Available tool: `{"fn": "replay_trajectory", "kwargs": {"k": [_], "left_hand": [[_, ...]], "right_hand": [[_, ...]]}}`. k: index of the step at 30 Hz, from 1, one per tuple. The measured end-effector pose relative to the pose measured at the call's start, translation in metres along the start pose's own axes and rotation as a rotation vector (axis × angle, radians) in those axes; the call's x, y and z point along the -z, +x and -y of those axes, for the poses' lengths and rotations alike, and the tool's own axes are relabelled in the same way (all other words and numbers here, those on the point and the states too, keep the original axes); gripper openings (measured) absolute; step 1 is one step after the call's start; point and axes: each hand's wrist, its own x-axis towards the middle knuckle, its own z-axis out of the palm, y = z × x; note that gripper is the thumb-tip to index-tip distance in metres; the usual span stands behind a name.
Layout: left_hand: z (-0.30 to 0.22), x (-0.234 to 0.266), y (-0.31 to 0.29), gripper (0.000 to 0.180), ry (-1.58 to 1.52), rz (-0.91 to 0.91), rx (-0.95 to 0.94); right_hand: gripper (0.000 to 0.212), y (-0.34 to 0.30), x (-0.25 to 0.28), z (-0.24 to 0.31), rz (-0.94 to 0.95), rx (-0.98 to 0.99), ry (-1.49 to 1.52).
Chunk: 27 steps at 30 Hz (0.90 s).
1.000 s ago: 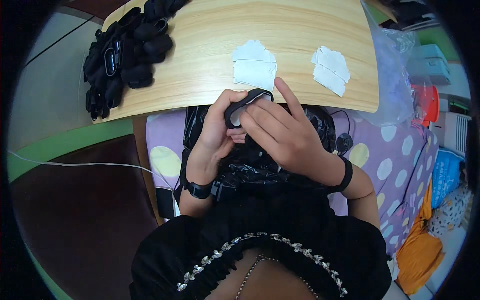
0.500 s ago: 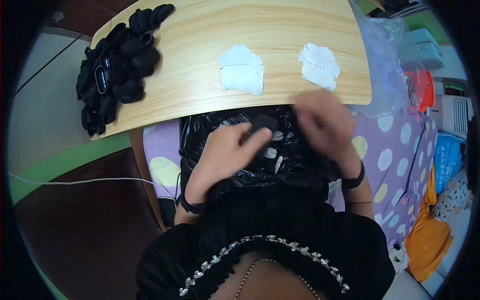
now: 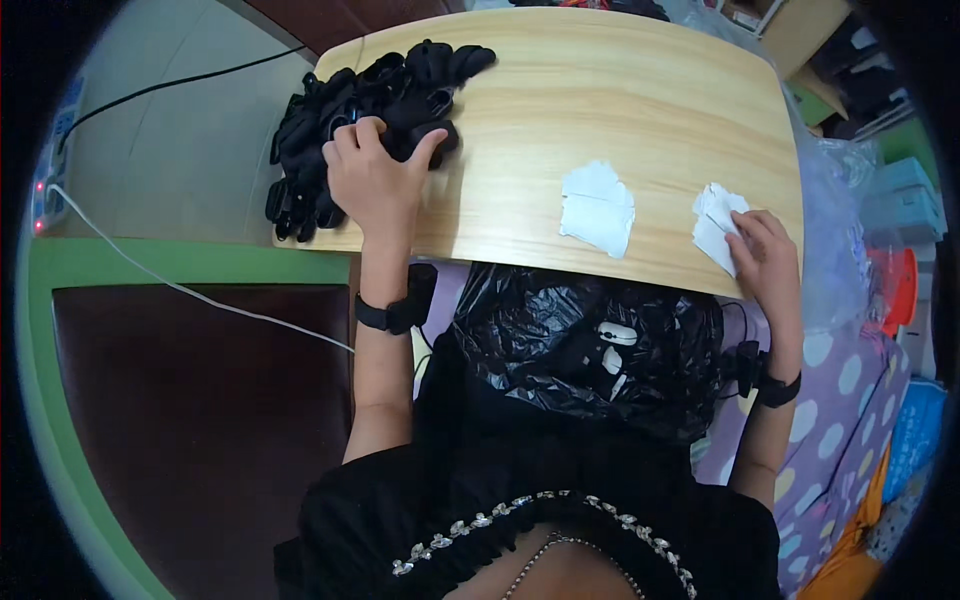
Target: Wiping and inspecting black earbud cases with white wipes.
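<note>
My left hand (image 3: 376,185) is over a pile of small rounded black items (image 3: 430,65) on the table's left side. Its thumb stands apart from the bent fingers, whose tips reach the pile; I see nothing held. My right hand (image 3: 768,250) is at the right one of two torn-edged white sheets, its bent fingers and thumb closed at the edge of that white sheet (image 3: 714,222). The other white sheet (image 3: 597,208) lies to its left. On my lap, a black plastic bag (image 3: 540,320) holds a small white oval thing (image 3: 617,333) and some white scraps (image 3: 612,360).
The wooden table (image 3: 640,90) has a rounded edge facing me. A dark brown seat (image 3: 200,400) with a green frame is at left, crossed by a white cable (image 3: 225,305). Purple dotted cloth (image 3: 850,400), a red container (image 3: 898,290) and pale blue boxes (image 3: 903,200) are at right.
My left hand has left the bag, where it held a small dark thing, and reached to the black pile. My right hand has moved onto the right white sheet. The view has shifted.
</note>
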Motion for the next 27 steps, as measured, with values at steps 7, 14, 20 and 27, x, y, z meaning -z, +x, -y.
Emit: {"fn": "replay_trajectory", "kwargs": {"k": [7, 14, 20, 27], "left_hand": [[-0.032, 0.0, 0.006, 0.055, 0.212, 0.266, 0.1], [-0.026, -0.003, -0.011, 0.048, -0.182, 0.282, 0.208], [-0.054, 0.065, -0.012, 0.037, -1.281, 0.619, 0.641], [-0.106, 0.115, -0.037, 0.044, -1.772, 0.574, 0.646]], "right_hand": [[0.023, 0.004, -0.004, 0.01, -0.018, 0.047, -0.169], [0.017, -0.001, 0.0, 0.019, -0.096, -0.052, -0.04], [0.012, 0.006, 0.031, 0.073, -0.316, -0.105, 0.375], [0.026, -0.002, 0.009, 0.155, -0.489, 0.531, 0.129]]}}
